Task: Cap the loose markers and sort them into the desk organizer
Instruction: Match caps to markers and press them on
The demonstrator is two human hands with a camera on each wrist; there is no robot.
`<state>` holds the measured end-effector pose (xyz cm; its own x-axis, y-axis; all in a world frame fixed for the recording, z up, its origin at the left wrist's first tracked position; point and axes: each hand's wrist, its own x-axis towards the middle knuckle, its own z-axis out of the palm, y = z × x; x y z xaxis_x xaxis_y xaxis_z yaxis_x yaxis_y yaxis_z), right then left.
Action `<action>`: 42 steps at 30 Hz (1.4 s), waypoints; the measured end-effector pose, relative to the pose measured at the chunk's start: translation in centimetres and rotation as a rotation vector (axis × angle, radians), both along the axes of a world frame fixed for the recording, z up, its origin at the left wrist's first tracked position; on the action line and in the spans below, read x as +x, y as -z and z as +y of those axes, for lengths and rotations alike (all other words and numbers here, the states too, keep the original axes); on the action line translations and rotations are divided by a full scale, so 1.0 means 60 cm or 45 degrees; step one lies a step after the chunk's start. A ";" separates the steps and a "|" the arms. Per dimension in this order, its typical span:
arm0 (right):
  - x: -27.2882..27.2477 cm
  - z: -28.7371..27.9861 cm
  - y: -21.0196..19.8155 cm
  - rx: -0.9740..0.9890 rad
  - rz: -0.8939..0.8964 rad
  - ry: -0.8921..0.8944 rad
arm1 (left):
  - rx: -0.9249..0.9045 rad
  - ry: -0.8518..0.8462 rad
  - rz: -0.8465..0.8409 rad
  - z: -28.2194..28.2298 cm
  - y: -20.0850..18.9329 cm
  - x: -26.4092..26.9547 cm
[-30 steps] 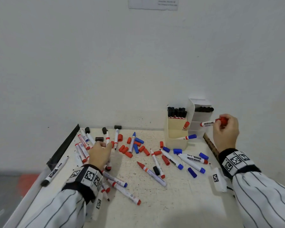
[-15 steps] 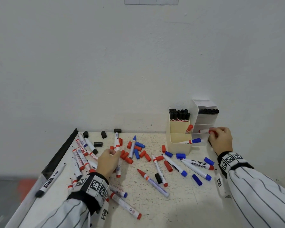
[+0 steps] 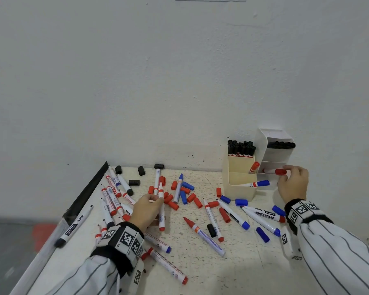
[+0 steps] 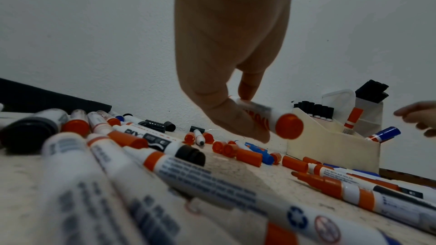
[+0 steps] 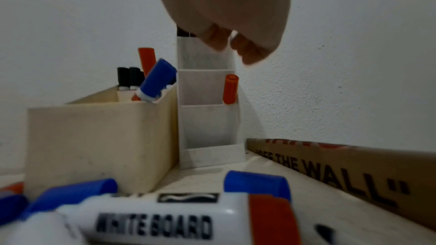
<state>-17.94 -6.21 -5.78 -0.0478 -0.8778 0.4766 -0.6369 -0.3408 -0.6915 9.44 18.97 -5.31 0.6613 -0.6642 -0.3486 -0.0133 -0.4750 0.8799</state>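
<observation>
My left hand [image 3: 158,201] pinches an uncapped red marker [image 3: 161,209] between thumb and fingers just above the table; the left wrist view shows its red butt end [image 4: 289,126]. My right hand [image 3: 287,174] hovers by the white tiered organizer [image 3: 273,158], fingers loosely curled and holding nothing. A red-capped marker [image 3: 275,171] lies in the organizer's middle tier, and the right wrist view shows the marker [image 5: 230,88] apart from my fingers [image 5: 250,51]. The cream organizer [image 3: 241,188] holds black markers [image 3: 241,149], one red marker and one blue marker [image 3: 258,184].
Loose markers and red, blue and black caps [image 3: 183,196] are strewn across the speckled table [image 3: 200,269]. A black strip [image 3: 83,194] lines the left edge. A cardboard strip [image 5: 342,161] lies along the right wall, with the wall close behind the organizers.
My right hand brought the red-capped marker down into the white organizer's middle tier and let it go. My left hand moved right and picked up an uncapped red marker.
</observation>
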 end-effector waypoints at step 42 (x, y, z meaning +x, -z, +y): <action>0.287 0.256 -0.056 0.510 -0.076 -1.271 | -0.044 0.288 -0.285 0.087 0.004 0.028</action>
